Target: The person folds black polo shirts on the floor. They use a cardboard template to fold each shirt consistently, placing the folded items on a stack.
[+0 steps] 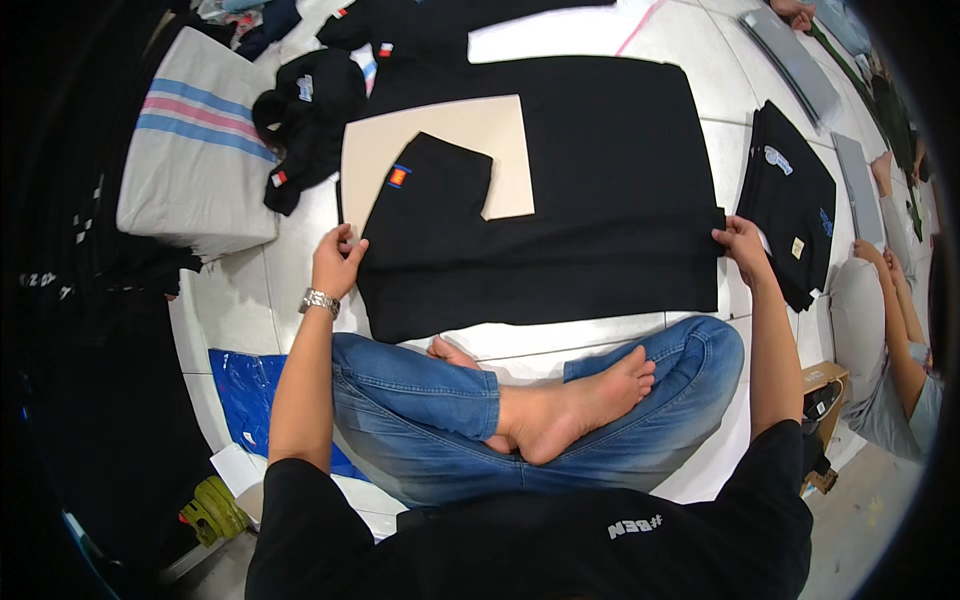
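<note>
A black shirt (615, 180) lies spread on the white tiled floor before my crossed legs. On it rests a cream rectangular board (442, 116). One sleeve (435, 180), bearing a small orange and blue patch, lies folded across part of the board and hides its lower left. My left hand (339, 262), with a metal watch on the wrist, pinches the fabric at the left fold. At the opposite edge my right hand (741, 244) grips the cloth between thumb and fingers. Between both hands the fabric shows a sideways crease.
A striped white sack (199, 142) and a crumpled black garment (319, 105) sit at the left. Folded black shirts (795, 195) are stacked at the right, near flat grey packs (791, 67). Another person's arms (892, 300) show at the far right. Blue plastic (251, 397) lies by my left knee.
</note>
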`<action>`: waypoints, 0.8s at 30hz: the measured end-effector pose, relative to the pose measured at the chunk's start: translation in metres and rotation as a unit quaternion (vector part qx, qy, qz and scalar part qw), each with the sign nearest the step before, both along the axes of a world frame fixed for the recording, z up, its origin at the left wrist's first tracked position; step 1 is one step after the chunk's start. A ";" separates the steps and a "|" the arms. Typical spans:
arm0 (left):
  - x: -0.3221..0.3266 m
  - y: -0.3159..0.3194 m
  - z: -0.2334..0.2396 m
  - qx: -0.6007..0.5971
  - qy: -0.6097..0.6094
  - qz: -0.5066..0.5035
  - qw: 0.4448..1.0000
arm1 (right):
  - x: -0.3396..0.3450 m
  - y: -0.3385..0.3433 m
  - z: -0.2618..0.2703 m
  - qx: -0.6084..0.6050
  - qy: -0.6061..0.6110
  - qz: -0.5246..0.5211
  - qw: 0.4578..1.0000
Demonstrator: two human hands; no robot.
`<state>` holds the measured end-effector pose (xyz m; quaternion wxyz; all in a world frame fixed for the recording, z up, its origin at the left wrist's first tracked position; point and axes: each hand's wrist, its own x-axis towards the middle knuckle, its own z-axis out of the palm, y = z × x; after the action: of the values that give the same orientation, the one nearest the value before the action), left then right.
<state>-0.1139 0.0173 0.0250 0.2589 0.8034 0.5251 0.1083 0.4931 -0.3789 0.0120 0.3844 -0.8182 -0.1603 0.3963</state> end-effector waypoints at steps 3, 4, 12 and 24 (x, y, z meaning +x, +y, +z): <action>0.021 -0.006 0.005 -0.032 0.042 -0.019 0.998 | 0.002 -0.002 -0.005 0.013 -0.044 -0.002 0.999; 0.021 -0.003 0.003 -0.069 0.018 -0.008 0.997 | 0.002 0.000 -0.010 0.040 -0.054 -0.014 0.998; -0.008 0.004 0.005 -0.104 -0.087 0.038 0.990 | 0.008 -0.009 -0.012 -0.020 -0.129 -0.010 0.991; 0.077 -0.087 0.050 0.156 -0.016 -0.140 0.978 | -0.077 0.019 0.060 -0.027 -0.488 0.164 0.857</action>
<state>-0.0369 -0.0702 0.0752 0.1511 0.8977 0.3797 0.1645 0.4156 -0.3601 0.0720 0.1643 -0.8786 -0.4482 0.0077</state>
